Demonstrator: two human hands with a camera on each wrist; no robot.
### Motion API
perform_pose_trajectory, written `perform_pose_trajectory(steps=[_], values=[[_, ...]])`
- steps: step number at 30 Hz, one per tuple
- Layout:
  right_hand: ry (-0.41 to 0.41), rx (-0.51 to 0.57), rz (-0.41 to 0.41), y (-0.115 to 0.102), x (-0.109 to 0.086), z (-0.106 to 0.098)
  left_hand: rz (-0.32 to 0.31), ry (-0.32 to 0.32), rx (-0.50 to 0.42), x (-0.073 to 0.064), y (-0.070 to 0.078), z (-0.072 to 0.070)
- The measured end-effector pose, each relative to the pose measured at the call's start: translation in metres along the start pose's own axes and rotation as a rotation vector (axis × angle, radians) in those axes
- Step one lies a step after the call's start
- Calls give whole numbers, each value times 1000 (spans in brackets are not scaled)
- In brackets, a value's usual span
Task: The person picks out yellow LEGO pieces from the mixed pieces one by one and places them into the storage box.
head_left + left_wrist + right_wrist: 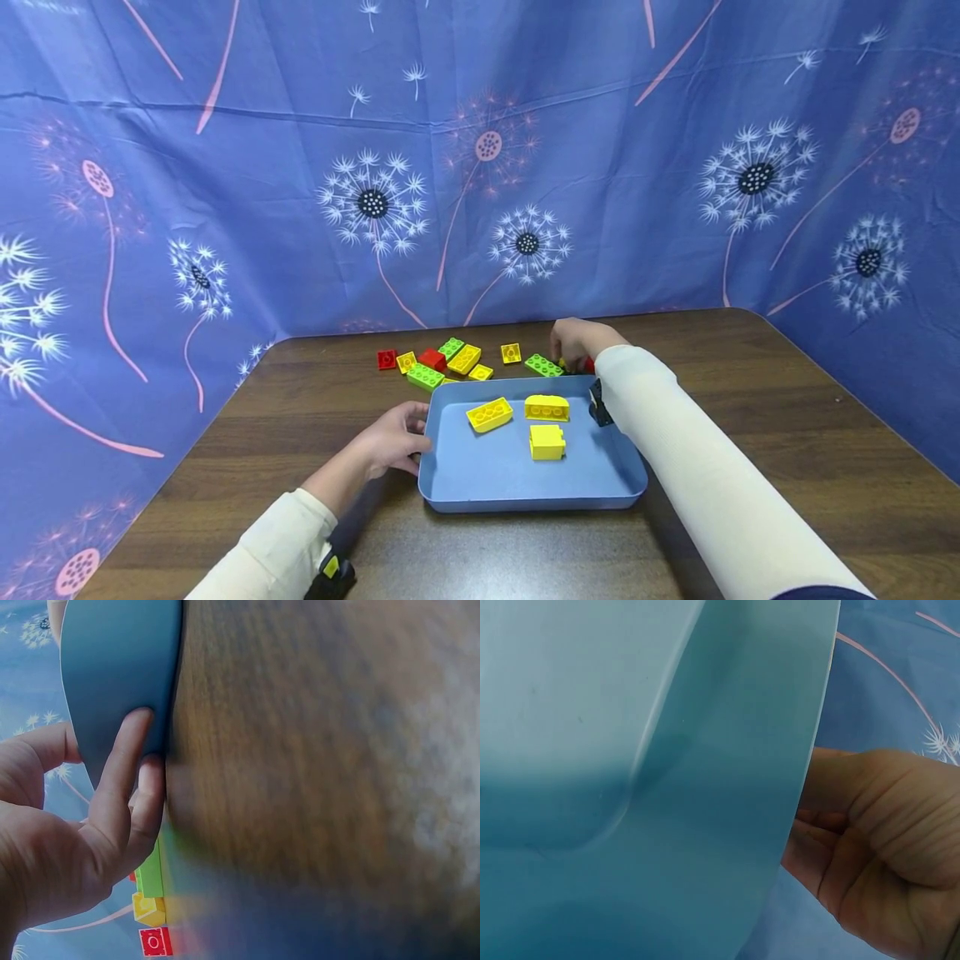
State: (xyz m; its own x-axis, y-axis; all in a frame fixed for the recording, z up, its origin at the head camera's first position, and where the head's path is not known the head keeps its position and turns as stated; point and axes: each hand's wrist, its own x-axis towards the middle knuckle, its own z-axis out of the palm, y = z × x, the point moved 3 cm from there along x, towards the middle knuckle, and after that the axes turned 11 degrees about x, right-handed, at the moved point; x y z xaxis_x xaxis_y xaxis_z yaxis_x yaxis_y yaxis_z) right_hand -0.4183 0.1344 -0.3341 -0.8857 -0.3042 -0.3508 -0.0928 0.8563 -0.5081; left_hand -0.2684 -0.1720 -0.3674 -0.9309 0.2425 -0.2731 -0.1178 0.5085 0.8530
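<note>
A shallow blue tray [540, 487] stands on the table with three yellow toy building bricks in it: one on the left [490, 415], a rounded one [547, 407] and a blocky one [547, 442]. My left hand [393, 437] grips the tray's left wall, the thumb at the rim and fingers [127, 750] against the outside. Beyond the far right corner, my right hand [581, 342] reaches down with bent fingers among loose bricks. A bit of yellow brick [562, 363] and a red one [588, 365] show beside its fingers. In the right wrist view the tray wall hides the fingertips.
Behind the tray lie several loose red, yellow and green bricks, among them a green brick [543, 365], a yellow square one [511, 353] and a red one [386, 359]. A blue dandelion-print cloth [450, 167] hangs behind the wooden table [750, 375].
</note>
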Motion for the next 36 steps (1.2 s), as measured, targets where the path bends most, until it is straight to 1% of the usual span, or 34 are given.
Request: perform_pose_trajectory(steps=[4,11,19,26,36], values=[[4,9,-9,2,-1,-1,-5,5,2,0,-1,0],[5,0,-63,3,-9,-5,-1,7,4,1,-1,1],[17,42,-92,7,-12,-10,-1,8,10,0,-1,1],[18,78,-112,6,-19,-14,1,-2,-15,2,-3,1],[-17,37,-160,-2,-32,-25,-10,3,0,1,-1,0]])
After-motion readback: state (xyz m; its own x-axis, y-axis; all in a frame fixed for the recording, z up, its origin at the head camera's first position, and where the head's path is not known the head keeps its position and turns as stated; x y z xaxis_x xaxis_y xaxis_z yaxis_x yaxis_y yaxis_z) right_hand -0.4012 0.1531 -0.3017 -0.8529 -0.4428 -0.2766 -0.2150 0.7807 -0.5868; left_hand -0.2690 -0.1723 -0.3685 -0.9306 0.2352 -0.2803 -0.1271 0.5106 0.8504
